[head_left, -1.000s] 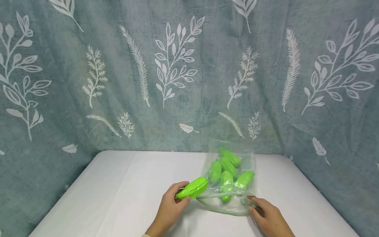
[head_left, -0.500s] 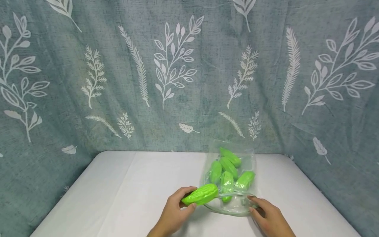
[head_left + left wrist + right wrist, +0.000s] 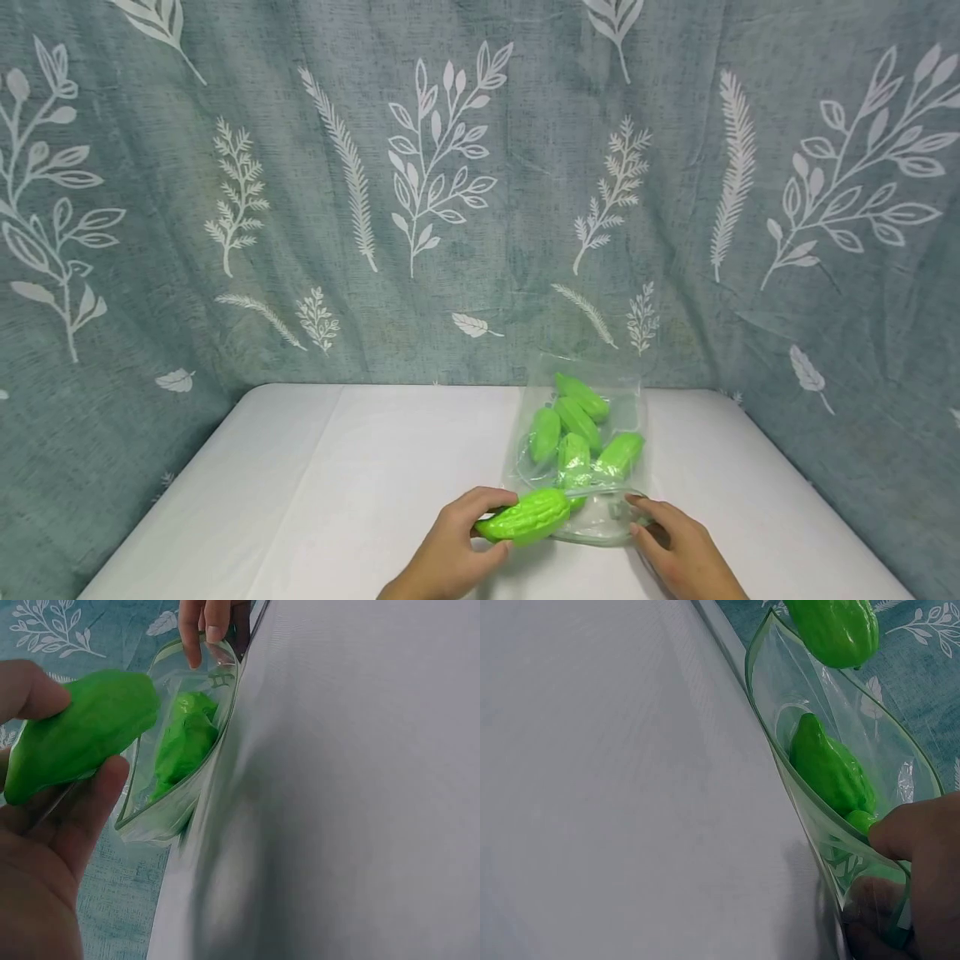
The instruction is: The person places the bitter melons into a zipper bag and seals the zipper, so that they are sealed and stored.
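A bright green bitter melon (image 3: 528,518) with a bumpy skin is in my left hand (image 3: 456,546), gripped between thumb and fingers at its left end. Its other end overlaps the left side of a clear plastic bag's mouth in the head view. The bag (image 3: 628,410) lies on the table with its green-edged opening spread toward me and several bitter melons (image 3: 577,421) inside. My right hand (image 3: 681,546) pinches the right side of the opening; in the right wrist view the thumb (image 3: 900,831) is at the rim and fingers show through the plastic.
A white-covered table (image 3: 375,450) stretches out on both sides of the bag. Behind it and along its sides hangs a blue-green curtain (image 3: 517,250) printed with white leaves. The bag's far end reaches the table's back edge.
My left hand has moved right and a little toward me, bringing the bitter melon over the left part of the bag's mouth. My right hand has stayed at the rim.
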`<state>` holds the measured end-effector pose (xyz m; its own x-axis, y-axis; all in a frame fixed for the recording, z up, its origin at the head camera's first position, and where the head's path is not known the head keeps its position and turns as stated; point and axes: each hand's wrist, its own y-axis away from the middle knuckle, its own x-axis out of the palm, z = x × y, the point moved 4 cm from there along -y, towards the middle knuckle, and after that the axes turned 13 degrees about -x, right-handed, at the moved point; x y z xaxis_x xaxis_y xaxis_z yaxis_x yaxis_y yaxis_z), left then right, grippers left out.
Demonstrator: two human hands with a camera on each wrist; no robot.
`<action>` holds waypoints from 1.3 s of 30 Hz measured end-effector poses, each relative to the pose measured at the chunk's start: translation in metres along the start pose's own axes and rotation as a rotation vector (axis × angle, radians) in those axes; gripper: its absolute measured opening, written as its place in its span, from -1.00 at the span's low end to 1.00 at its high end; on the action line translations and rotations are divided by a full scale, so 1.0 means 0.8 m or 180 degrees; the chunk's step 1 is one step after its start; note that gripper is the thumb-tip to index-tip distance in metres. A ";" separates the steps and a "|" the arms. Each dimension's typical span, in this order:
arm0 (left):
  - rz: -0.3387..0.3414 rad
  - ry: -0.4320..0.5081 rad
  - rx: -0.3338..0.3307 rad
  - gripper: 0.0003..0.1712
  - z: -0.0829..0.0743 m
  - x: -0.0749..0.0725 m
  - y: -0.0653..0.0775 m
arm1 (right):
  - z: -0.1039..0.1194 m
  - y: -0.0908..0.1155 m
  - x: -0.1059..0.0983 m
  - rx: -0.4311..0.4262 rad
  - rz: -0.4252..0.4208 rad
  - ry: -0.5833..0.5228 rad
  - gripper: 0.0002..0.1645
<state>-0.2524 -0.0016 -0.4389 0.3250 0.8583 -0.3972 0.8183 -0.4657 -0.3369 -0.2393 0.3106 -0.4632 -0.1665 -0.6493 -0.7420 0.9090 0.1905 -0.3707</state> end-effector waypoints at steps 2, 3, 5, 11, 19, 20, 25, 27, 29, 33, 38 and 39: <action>0.0089 -0.0084 0.0148 -0.47 -0.002 0.002 0.001 | 0.000 0.000 0.001 0.0009 0.0007 -0.0003 -0.54; 0.0116 -0.0147 0.0240 -0.46 -0.003 0.003 0.001 | 0.000 0.000 0.001 0.0020 0.0013 -0.0001 -0.54; 0.0147 -0.0263 0.0405 -0.45 -0.004 0.005 0.002 | 0.000 -0.001 0.001 0.0037 0.0015 -0.0006 -0.54; 0.0079 -0.0476 0.0522 -0.42 -0.001 0.008 0.002 | 0.000 0.001 0.001 0.0026 0.0006 -0.0001 -0.55; 0.0053 -0.1081 0.0584 -0.45 -0.008 0.014 0.002 | 0.002 0.002 -0.001 -0.0078 -0.0059 0.0016 -0.54; 0.0048 -0.1164 0.0577 -0.45 -0.009 0.015 0.003 | 0.003 0.001 -0.001 -0.0101 -0.0073 0.0030 -0.54; -0.0042 -0.1564 0.0643 -0.42 -0.011 0.020 0.005 | 0.002 0.001 -0.001 -0.0168 -0.0124 0.0062 -0.56; -0.0117 -0.1741 0.0715 -0.40 -0.011 0.022 0.006 | 0.001 0.002 -0.002 -0.0179 -0.0127 0.0059 -0.56; -0.0205 -0.1917 0.0779 -0.39 -0.011 0.024 0.006 | 0.001 0.002 -0.002 -0.0191 -0.0125 0.0042 -0.56; -0.0371 -0.2098 0.0768 -0.38 -0.012 0.027 0.006 | 0.001 0.002 -0.002 -0.0252 -0.0146 0.0019 -0.57; -0.0458 -0.2035 0.0600 -0.40 -0.013 0.029 0.006 | 0.002 0.002 -0.001 -0.0330 -0.0173 0.0078 -0.58; -0.0441 -0.1996 0.0575 -0.41 -0.012 0.030 0.006 | 0.002 0.002 -0.002 -0.0332 -0.0175 0.0099 -0.58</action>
<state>-0.2359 0.0185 -0.4416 -0.1595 0.6502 -0.7428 0.7227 -0.4357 -0.5365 -0.2372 0.3108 -0.4622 -0.2283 -0.6381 -0.7354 0.8538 0.2318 -0.4662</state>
